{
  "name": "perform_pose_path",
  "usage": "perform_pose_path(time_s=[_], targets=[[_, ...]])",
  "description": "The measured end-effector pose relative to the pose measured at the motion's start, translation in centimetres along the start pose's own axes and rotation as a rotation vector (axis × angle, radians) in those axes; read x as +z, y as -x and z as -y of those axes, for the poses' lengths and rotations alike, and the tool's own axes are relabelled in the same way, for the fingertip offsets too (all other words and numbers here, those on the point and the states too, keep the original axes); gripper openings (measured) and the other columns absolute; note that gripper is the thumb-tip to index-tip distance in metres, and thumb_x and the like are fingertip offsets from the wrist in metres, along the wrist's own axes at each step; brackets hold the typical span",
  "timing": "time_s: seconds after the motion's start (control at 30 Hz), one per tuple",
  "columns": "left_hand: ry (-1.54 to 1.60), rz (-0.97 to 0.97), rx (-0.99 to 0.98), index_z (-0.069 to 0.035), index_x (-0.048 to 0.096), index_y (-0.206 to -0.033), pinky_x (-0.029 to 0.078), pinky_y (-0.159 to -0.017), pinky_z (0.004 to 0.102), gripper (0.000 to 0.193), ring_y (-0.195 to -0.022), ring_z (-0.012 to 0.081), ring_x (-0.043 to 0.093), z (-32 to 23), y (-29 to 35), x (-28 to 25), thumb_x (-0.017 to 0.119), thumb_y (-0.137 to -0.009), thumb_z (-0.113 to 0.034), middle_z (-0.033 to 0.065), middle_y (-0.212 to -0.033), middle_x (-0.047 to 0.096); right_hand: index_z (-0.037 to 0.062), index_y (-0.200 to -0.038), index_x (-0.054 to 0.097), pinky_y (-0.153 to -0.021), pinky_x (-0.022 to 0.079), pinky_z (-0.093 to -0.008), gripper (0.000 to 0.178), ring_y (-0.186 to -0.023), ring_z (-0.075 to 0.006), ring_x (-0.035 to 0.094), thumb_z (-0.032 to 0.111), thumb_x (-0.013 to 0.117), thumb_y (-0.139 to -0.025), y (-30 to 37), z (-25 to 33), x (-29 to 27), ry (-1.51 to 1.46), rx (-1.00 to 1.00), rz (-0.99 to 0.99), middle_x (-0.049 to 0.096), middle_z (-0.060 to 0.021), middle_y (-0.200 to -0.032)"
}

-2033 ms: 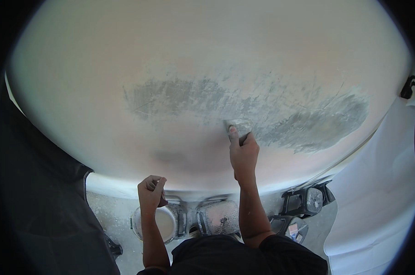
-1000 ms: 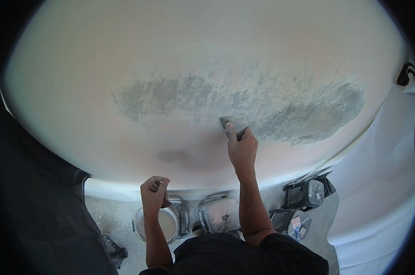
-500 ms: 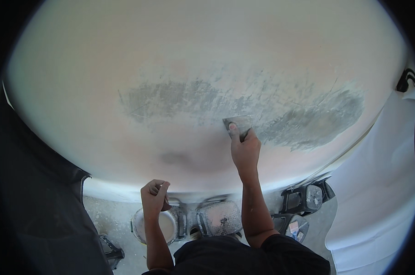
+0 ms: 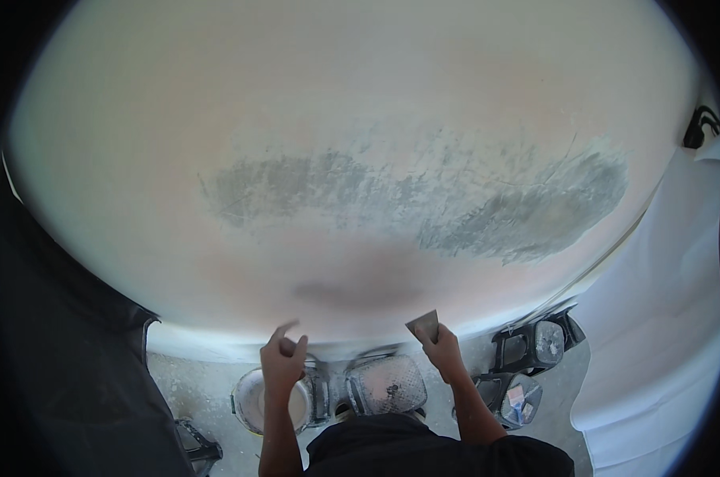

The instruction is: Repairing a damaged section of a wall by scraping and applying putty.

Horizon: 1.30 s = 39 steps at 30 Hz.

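Observation:
A large, curved, pale panel (image 4: 177, 95) fills most of the view, with tinges of pink and green. Across its middle runs a grey, streaky smear (image 4: 272, 187) that widens into a denser patch (image 4: 551, 211) at the right. My right hand (image 4: 443, 351) grips a small flat scraper (image 4: 425, 324) with a straight-edged blade. That blade is close to the panel's near edge, below the smear; whether it touches cannot be told. My left hand (image 4: 283, 366) hovers over a round bucket (image 4: 243, 395), index finger and thumb stretched apart, with nothing visible between them.
A speckled stool (image 4: 388, 385) stands on the floor between my arms. At the right are dark stools (image 4: 547, 342), one bearing a brush (image 4: 516, 394). A dark cover (image 4: 65, 342) hangs at the left and a white sheet (image 4: 654, 318) at the right.
My right hand has drawn the scraper back from the grey smear toward me. My left hand's fingers have opened from a pinch, and it has shifted slightly right and nearer.

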<state>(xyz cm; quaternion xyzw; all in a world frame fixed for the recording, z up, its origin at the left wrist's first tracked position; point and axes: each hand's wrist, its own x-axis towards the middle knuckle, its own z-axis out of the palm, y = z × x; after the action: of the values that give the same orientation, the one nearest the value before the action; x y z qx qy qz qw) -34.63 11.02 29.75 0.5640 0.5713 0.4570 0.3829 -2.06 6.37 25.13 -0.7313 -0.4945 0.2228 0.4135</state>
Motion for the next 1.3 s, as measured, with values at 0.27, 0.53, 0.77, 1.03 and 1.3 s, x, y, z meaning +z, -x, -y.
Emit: perform_pose_path(time_s=[0.27, 0.53, 0.77, 1.03, 1.3], targets=[[-0.509, -0.062, 0.337, -0.013, 0.014, -0.156, 0.052, -0.058, 0.0449, 0.088, -0.057, 0.0313, 0.064, -7.5, -4.9, 11.4, 0.066, -0.085, -0.024, 0.0086, -0.066, 0.065, -0.0055, -0.095, 0.065, -0.067, 0.052, -0.0389, 0.04, -0.075, -0.0304, 0.069, 0.034, 0.07, -0.089, 3.0, -1.7, -2.6, -0.041, 0.215, -0.055, 0.069, -0.0217, -0.081], [-0.679, 0.296, 0.423, -0.021, 0.013, -0.156, 0.054, -0.06, 0.0469, 0.088, -0.062, 0.0346, 0.066, -7.5, -3.7, 17.4, 0.064, -0.084, -0.025, 0.0133, -0.069, 0.066, -0.0042, -0.088, 0.064, -0.059, 0.051, -0.041, 0.037, -0.063, -0.0322, 0.067, 0.032, 0.073, -0.087, 5.7, -4.6, -5.4, -0.022, 0.306, -0.181, 0.067, -0.0203, -0.07], [-0.617, 0.279, 0.363, -0.029, 0.022, -0.155, 0.053, -0.061, 0.0448, 0.086, -0.06, 0.0309, 0.065, -6.2, -4.2, 14.1, 0.067, -0.082, -0.023, 0.0085, -0.064, 0.065, 0.0003, -0.082, 0.059, -0.056, 0.052, -0.0458, 0.042, -0.063, -0.0423, 0.065, 0.039, 0.077, -0.081, 1.0, -1.4, -7.0, 0.352, -0.049, -0.276, 0.064, -0.0226, -0.066], [-0.459, -0.061, 0.25, -0.017, 0.03, -0.152, 0.05, -0.059, 0.0425, 0.077, -0.059, 0.0258, 0.063, -4.7, -5.3, 9.8, 0.068, -0.085, -0.022, 0.0021, -0.067, 0.065, 0.0059, -0.077, 0.055, -0.052, 0.051, -0.0433, 0.045, -0.054, -0.0348, 0.064, 0.046, 0.072, -0.084, -9.9, 8.1, -9.7, 0.573, -0.44, -0.348, 0.062, -0.0134, -0.057], [-0.586, -0.077, 0.189, -0.022, 0.026, -0.154, 0.048, -0.058, 0.0434, 0.079, -0.057, 0.0259, 0.061, -3.0, -6.5, 8.8, 0.067, -0.086, -0.021, 0.0028, -0.063, 0.062, 0.0083, -0.082, 0.056, -0.048, 0.051, -0.0385, 0.045, -0.048, -0.0278, 0.064, 0.051, 0.068, -0.086, -11.6, 10.4, -10.5, 0.749, -0.596, -0.257, 0.061, -0.0087, -0.054]])
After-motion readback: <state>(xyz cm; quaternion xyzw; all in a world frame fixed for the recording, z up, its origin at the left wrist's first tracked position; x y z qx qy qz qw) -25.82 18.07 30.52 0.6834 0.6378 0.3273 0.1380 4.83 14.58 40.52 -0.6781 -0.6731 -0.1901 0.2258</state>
